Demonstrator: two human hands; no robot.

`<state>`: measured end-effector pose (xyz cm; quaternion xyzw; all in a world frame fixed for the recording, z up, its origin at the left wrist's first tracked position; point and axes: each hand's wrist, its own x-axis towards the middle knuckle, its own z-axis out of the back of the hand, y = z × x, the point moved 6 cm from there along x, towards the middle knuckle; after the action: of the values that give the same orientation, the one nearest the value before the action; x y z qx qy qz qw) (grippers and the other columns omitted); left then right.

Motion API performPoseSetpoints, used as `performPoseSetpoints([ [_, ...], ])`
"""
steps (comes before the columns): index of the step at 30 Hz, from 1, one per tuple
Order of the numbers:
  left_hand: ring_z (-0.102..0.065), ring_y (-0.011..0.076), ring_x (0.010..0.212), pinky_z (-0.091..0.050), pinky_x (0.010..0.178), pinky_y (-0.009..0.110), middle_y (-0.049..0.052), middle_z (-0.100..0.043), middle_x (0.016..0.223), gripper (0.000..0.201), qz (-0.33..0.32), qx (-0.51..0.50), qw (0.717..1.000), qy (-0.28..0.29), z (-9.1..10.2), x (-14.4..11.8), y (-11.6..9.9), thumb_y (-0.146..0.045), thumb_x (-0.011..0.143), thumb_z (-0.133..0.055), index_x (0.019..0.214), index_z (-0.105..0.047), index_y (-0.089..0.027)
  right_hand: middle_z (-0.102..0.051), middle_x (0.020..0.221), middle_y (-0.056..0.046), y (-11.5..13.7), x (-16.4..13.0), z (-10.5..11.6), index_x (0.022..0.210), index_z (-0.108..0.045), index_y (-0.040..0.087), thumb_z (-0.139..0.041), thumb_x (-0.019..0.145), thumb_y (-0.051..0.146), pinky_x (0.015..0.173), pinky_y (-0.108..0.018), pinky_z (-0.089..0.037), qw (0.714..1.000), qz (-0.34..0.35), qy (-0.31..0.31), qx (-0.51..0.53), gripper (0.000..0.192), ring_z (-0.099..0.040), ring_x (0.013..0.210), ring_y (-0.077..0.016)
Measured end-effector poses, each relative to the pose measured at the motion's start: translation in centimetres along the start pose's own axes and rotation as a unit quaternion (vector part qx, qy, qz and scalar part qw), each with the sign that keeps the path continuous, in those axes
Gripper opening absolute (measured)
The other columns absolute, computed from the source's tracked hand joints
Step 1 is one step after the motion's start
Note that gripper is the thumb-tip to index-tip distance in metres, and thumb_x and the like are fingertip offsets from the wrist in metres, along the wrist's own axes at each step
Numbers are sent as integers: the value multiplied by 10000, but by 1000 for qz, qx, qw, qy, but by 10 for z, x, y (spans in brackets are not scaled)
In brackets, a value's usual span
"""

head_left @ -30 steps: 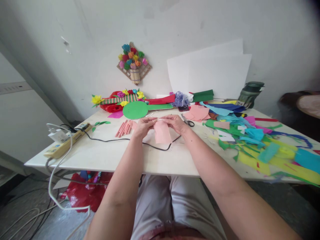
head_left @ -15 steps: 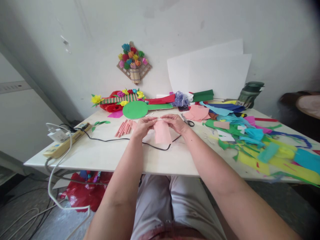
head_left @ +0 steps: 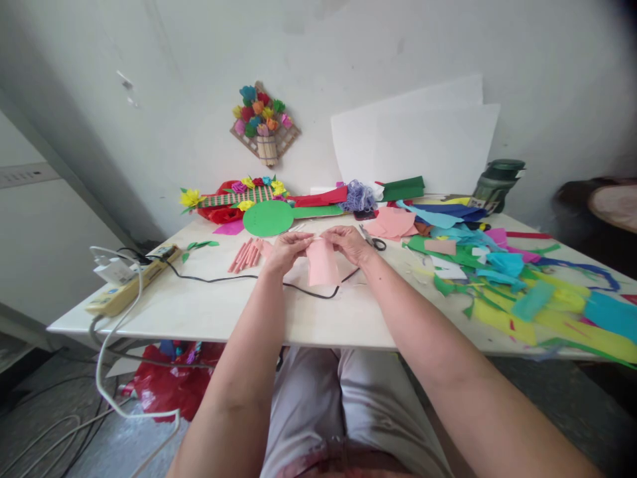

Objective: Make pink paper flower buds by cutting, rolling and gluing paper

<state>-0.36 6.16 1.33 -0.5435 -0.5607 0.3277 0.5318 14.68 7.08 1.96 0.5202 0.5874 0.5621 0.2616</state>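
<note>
A small pink sheet of paper (head_left: 323, 264) hangs from my fingertips above the white table. My left hand (head_left: 291, 250) pinches its upper left corner, and my right hand (head_left: 347, 241) grips the upper right. The top edge between my fingers looks slightly folded or rolled, though the detail is too small to make out. To the left of my left hand lies a group of pink paper rolls (head_left: 245, 255). Scissors (head_left: 377, 243) rest just beyond my right hand, near a stack of pink paper pieces (head_left: 391, 224).
A black cable (head_left: 223, 278) crosses the table below the paper. A power strip (head_left: 117, 292) sits at the left edge. Coloured paper scraps (head_left: 512, 318) cover the right side. Behind my hands lie a green paper disc (head_left: 269, 218) and purple yarn (head_left: 359, 196); a bottle (head_left: 499, 186) stands back right.
Both hands stay in nearly the same place, still holding the pink paper by its top edge. The paper's lower end has shifted very slightly; the whole view has tilted a little.
</note>
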Motion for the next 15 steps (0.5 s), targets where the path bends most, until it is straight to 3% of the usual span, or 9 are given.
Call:
performPoseSetpoints([
  [15, -581, 96, 566, -488, 565, 226, 20, -649, 645, 350, 0, 2, 1000, 1, -2, -1, -2, -278, 476, -824, 771, -708, -130, -653, 653, 12, -4, 1, 4, 747, -702, 180, -770, 514, 244, 588, -243, -447, 1000, -20, -18, -14, 251, -555, 584, -100],
])
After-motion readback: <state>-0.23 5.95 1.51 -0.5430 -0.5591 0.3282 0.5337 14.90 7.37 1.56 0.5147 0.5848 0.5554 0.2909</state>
